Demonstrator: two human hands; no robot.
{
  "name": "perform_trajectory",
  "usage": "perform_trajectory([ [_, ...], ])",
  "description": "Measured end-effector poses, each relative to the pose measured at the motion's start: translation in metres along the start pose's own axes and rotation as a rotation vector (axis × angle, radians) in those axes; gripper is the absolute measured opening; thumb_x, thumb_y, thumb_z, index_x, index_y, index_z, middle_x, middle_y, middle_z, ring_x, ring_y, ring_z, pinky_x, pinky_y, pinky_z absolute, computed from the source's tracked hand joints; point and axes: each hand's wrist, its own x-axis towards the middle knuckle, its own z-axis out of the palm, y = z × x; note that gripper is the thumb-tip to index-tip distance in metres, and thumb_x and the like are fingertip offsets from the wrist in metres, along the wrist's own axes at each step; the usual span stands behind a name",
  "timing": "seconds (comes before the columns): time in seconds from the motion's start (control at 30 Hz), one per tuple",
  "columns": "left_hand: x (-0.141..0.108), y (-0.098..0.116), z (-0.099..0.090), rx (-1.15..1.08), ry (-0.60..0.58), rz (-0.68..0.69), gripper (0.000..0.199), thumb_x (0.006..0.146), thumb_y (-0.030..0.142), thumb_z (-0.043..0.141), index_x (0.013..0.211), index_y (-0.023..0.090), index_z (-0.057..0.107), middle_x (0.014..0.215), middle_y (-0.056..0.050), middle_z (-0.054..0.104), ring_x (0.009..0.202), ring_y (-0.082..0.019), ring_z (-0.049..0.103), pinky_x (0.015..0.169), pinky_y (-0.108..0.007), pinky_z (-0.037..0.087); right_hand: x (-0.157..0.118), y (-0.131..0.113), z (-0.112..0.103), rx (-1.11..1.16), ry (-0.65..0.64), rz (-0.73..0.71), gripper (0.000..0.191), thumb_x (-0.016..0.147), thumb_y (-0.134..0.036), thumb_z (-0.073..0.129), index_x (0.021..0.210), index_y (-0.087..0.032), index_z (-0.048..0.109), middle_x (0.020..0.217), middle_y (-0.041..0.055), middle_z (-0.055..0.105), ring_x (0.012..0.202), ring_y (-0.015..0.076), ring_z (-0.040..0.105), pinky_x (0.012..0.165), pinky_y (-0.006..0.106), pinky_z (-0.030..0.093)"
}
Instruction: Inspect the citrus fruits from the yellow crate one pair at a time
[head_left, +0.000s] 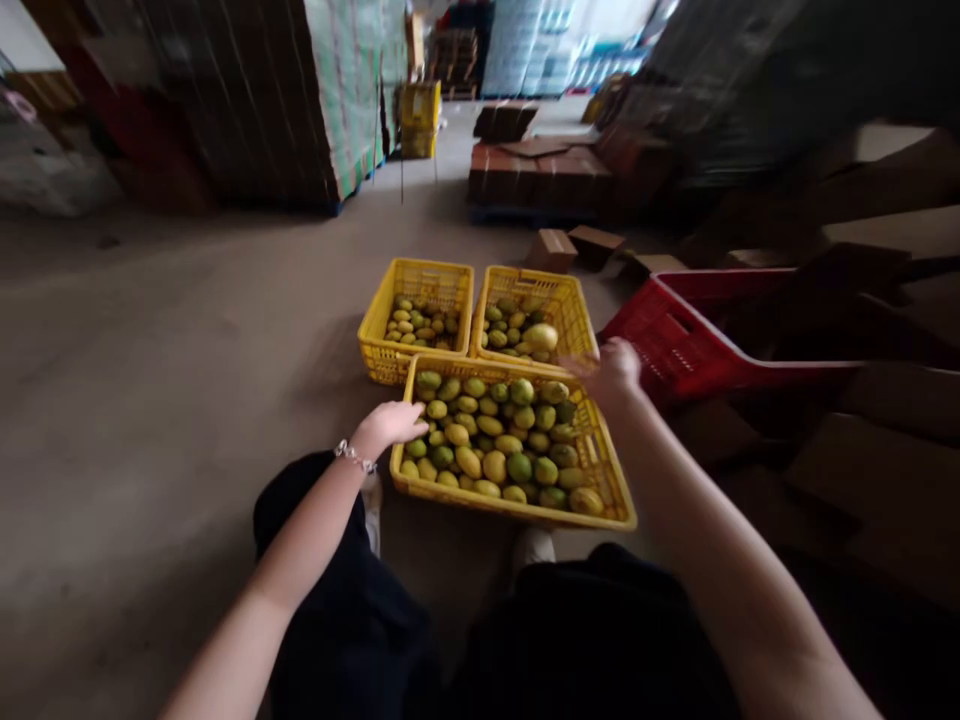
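A yellow plastic crate (624, 500) full of yellow and green lemons (491, 425) stands in front of my feet. My left hand (394, 424) grips its left rim, with the fingers hooked over the edge beside the fruit. At the far right corner of this crate is my right hand (611, 368), smeared by motion. Its fingers point inward over the rim, and I cannot tell whether they touch it. Just behind stand two more yellow crates, a left one (375, 345) and a right one (581, 310), each partly filled with similar fruit. One larger pale yellow fruit (540, 337) lies in the right one.
To the right, a red crate (675, 345) sits close to my right arm, among flattened cardboard (847, 480). Small cartons (553, 250) lie beyond the crates. Farther back are stacked boxes on a pallet (536, 178) and a tall wrapped stack (352, 95). Concrete floor (187, 370) extends left.
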Motion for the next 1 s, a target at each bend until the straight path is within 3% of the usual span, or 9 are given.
perform_trajectory([
  [0.1, 0.01, -0.003, 0.009, -0.015, -0.076, -0.032, 0.036, 0.09, 0.038, 0.044, 0.111, 0.014, 0.062, 0.114, -0.016, 0.067, 0.102, -0.027, 0.065, 0.085, -0.035, 0.049, 0.018, -0.021, -0.012, 0.002, 0.173, 0.163, 0.031, 0.086, -0.015, 0.025, 0.069, -0.016, 0.052, 0.066, 0.0036, 0.062, 0.064, 0.0113, 0.067, 0.06, 0.024, 0.051],
  [0.23, 0.021, 0.003, 0.026, -0.003, -0.148, -0.013, 0.038, 0.09, 0.038, 0.044, 0.11, 0.011, 0.063, 0.114, -0.019, 0.066, 0.102, -0.029, 0.065, 0.084, -0.037, 0.049, -0.023, -0.009, -0.049, 0.155, 0.259, 0.461, 0.03, 0.08, -0.009, 0.031, 0.087, -0.012, 0.06, 0.075, 0.0134, 0.069, 0.077, 0.0194, 0.071, 0.059, 0.024, 0.054],
  [0.37, 0.04, 0.016, 0.054, -0.007, -0.236, 0.076, 0.034, 0.087, 0.034, 0.048, 0.106, 0.012, 0.066, 0.112, -0.017, 0.068, 0.099, -0.028, 0.065, 0.081, -0.034, 0.05, -0.058, 0.005, -0.065, 0.19, 0.36, 0.585, 0.029, 0.076, -0.006, 0.034, 0.088, -0.015, 0.058, 0.068, 0.0073, 0.066, 0.065, 0.0145, 0.069, 0.056, 0.02, 0.054],
  [0.5, 0.068, 0.022, 0.082, -0.042, -0.277, 0.212, 0.029, 0.088, 0.026, 0.047, 0.11, 0.024, 0.066, 0.112, -0.003, 0.069, 0.098, -0.017, 0.064, 0.082, -0.023, 0.047, -0.059, 0.002, -0.059, 0.265, 0.239, 0.573, 0.025, 0.073, -0.009, 0.039, 0.087, -0.018, 0.057, 0.066, 0.0034, 0.064, 0.058, 0.0126, 0.064, 0.049, 0.019, 0.054],
  [0.57, 0.085, 0.022, 0.093, -0.036, -0.267, 0.249, 0.033, 0.086, 0.021, 0.049, 0.115, 0.026, 0.063, 0.114, 0.0, 0.068, 0.1, -0.015, 0.062, 0.083, -0.021, 0.046, -0.058, 0.001, -0.055, 0.285, 0.201, 0.57, 0.024, 0.07, -0.009, 0.041, 0.086, -0.019, 0.055, 0.065, 0.0021, 0.062, 0.055, 0.0121, 0.061, 0.045, 0.019, 0.053],
  [0.8, 0.142, 0.035, 0.132, 0.082, -0.115, 0.199, 0.063, 0.079, 0.003, 0.051, 0.138, 0.022, 0.042, 0.148, -0.015, 0.035, 0.121, -0.026, 0.049, 0.09, -0.034, 0.047, -0.061, 0.003, -0.049, 0.349, 0.085, 0.611, 0.018, 0.067, -0.009, 0.047, 0.081, -0.019, 0.053, 0.062, 0.0011, 0.06, 0.053, 0.0118, 0.058, 0.046, 0.019, 0.051],
  [1.0, 0.169, 0.053, 0.162, 0.105, -0.054, 0.172, 0.042, 0.087, 0.004, 0.036, 0.121, 0.019, 0.055, 0.139, -0.017, 0.042, 0.115, -0.028, 0.05, 0.082, -0.037, 0.049, -0.061, -0.004, -0.061, 0.345, -0.016, 0.573, 0.013, 0.066, -0.012, 0.054, 0.076, -0.019, 0.055, 0.063, 0.001, 0.061, 0.054, 0.0113, 0.058, 0.049, 0.02, 0.051],
])
